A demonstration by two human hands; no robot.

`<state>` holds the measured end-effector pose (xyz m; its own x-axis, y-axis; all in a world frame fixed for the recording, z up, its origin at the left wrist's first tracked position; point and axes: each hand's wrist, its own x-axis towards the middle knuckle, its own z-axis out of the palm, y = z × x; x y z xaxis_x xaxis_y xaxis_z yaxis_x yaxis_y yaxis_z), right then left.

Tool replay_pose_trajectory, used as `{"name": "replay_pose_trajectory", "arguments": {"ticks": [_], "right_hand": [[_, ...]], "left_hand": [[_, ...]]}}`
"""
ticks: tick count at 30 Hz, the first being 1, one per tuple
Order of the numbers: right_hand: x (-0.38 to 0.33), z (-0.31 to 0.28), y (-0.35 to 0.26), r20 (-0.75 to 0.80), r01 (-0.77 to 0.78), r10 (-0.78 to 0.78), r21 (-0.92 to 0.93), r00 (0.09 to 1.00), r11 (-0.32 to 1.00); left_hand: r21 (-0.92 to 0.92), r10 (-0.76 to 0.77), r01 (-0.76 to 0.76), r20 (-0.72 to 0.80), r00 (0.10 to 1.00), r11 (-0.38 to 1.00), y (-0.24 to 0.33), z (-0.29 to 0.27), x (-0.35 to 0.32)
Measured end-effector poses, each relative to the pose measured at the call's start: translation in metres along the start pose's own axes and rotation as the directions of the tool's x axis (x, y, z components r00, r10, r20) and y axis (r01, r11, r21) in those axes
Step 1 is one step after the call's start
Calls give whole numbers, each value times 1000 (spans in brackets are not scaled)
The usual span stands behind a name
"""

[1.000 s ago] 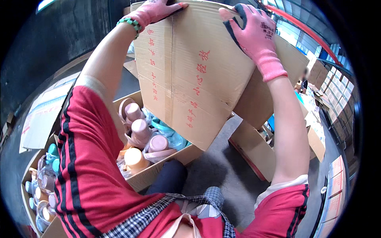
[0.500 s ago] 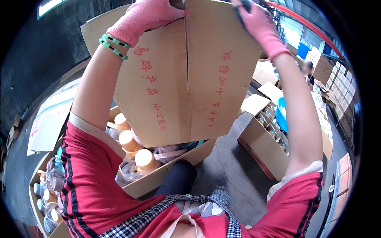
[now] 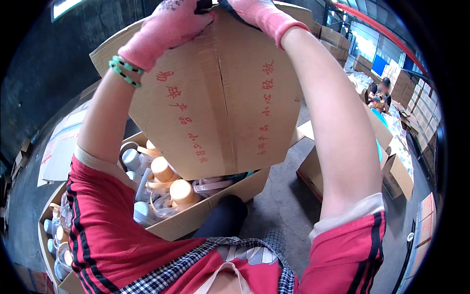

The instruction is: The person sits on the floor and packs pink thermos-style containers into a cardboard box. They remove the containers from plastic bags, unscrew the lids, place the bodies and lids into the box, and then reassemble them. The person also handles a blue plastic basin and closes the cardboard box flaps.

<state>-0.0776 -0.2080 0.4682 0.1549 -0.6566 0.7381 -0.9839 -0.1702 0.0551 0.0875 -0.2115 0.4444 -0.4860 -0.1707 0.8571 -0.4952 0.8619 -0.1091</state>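
Note:
A large brown cardboard box point(image 3: 240, 108) stands raised and tilted in front of me, red writing on its face and a taped seam down the middle. My left hand point(image 3: 174, 29), in a pink glove with dark dots, is closed over its top edge left of the seam. Next to it, my right hand point(image 3: 257, 12), gloved in pink with a dark palm, grips the same edge just right of the seam. The fingertips of both are partly hidden at the picture's top. Below, an open carton point(image 3: 205, 213) holds several orange-lidded cups point(image 3: 183, 192) in clear plastic.
Another open carton point(image 3: 45, 215) of bottles and cups sits at lower left. Flattened cardboard point(image 3: 66, 142) leans behind it. To the right are a carton point(image 3: 309, 171), partly behind my arm, and a seated person point(image 3: 379, 95) farther off, near stacked boxes point(image 3: 421, 105).
My right hand has moved left along the box's top edge, from its right part to the seam beside my left hand. The box has shifted slightly left.

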Motion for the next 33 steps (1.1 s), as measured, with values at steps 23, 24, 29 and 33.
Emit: {"name": "replay_pose_trajectory", "arguments": {"ticks": [23,24,29,33], "right_hand": [[-39,-22,-16,-1,-181,183,-140,983,973],[-40,-15,-8,-31,-209,207,-149,978,966],[-34,-25,-9,-44,-318,315,-198,948,927],[-24,-16,-17,-83,-331,321,-293,943,897]], "left_hand": [[335,-42,-200,594,803,921,71,-36,-19],[316,-6,-263,649,761,912,78,-41,-34],[134,420,-536,477,772,834,34,-82,-109],[-12,327,-330,186,927,944,51,-73,-89]]}}
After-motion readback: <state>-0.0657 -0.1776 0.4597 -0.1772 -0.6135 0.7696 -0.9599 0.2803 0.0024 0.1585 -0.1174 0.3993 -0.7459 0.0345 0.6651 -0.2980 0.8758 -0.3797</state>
